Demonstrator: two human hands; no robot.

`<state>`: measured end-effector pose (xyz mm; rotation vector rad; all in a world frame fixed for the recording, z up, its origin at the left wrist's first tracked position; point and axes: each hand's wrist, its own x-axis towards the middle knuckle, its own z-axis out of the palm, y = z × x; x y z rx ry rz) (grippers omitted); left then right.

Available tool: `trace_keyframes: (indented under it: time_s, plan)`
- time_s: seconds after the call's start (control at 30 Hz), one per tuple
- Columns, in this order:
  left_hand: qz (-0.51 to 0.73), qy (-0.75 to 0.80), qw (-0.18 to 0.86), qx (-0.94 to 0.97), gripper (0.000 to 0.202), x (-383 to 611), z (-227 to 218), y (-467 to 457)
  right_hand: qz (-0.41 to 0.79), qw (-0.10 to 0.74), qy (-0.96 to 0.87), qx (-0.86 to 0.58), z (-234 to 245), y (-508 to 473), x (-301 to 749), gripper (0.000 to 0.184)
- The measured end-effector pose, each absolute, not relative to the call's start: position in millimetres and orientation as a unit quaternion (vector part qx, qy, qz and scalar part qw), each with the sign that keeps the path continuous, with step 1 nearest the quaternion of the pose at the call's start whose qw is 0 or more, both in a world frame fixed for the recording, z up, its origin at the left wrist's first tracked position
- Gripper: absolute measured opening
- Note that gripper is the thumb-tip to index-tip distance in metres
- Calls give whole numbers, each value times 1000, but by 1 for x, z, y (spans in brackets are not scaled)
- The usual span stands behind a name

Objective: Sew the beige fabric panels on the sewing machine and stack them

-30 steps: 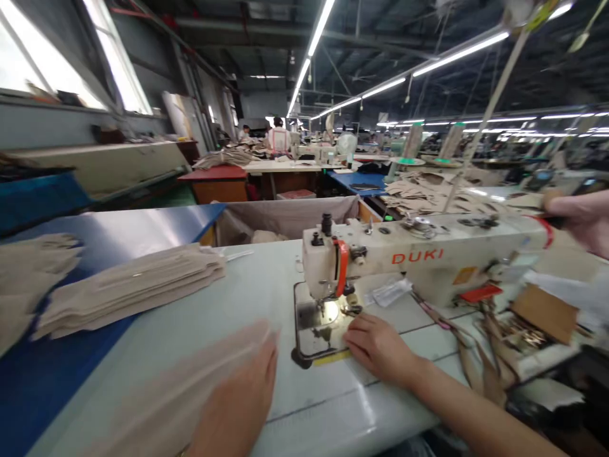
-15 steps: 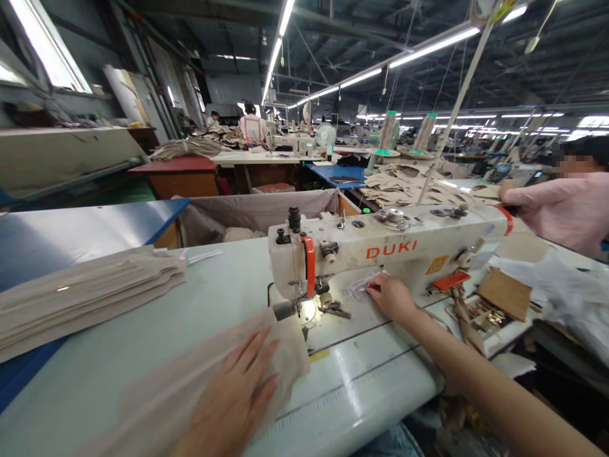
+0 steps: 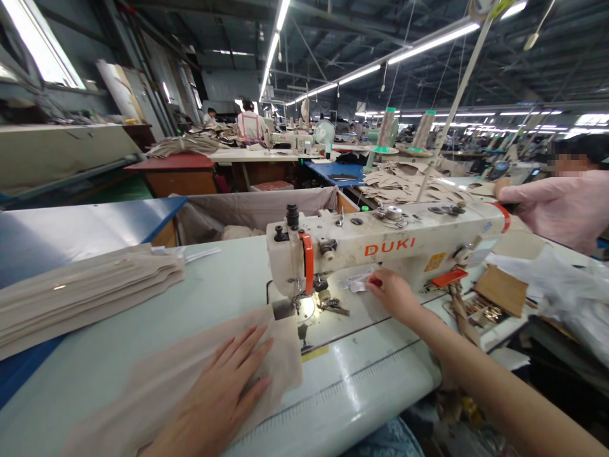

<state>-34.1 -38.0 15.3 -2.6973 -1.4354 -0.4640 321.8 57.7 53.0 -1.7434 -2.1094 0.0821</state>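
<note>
Fabric (image 3: 157,393) lies under my flat, open left hand (image 3: 223,393), lower centre. My right hand (image 3: 394,296) touches labels (image 3: 356,283) mid-frame; I cannot tell its grip.

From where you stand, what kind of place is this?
Most likely a clothing factory floor. A sewing machine stands on the table, the left hand lies flat on thin beige cloth, a stack of cut beige pieces lies nearby, and further tables with people at work stand behind.

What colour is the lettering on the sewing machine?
The lettering is orange-red on the cream sewing machine; the head view shows it best.
</note>
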Motion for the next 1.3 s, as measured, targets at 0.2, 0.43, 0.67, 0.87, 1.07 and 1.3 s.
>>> trace_keyframes:
  time_s: [0.2,0.43,0.67,0.87,1.07,1.3]
  plan:
    - [-323,-537,-362,-690,51,17,33,-53,116,277,-799,-521,67,8,270,12]
    - [-415,-532,-628,-387,44,31,41,-51,218,335,-810,-429,48,-31,189,11]
    - [-415,-563,-609,-374,41,-3,50,-55,477,358,-656,-463,33,-11,192,20]
    - [-374,-589,-521,-492,34,-11,39,-52,635,338,-540,-437,22,1,186,11]
    - [-322,-439,54,-837,26,-4,30,-51,643,320,-519,-463,17,8,179,20]
    - [-249,-345,186,-886,28,14,21,-30,622,295,-548,-474,18,16,178,10]
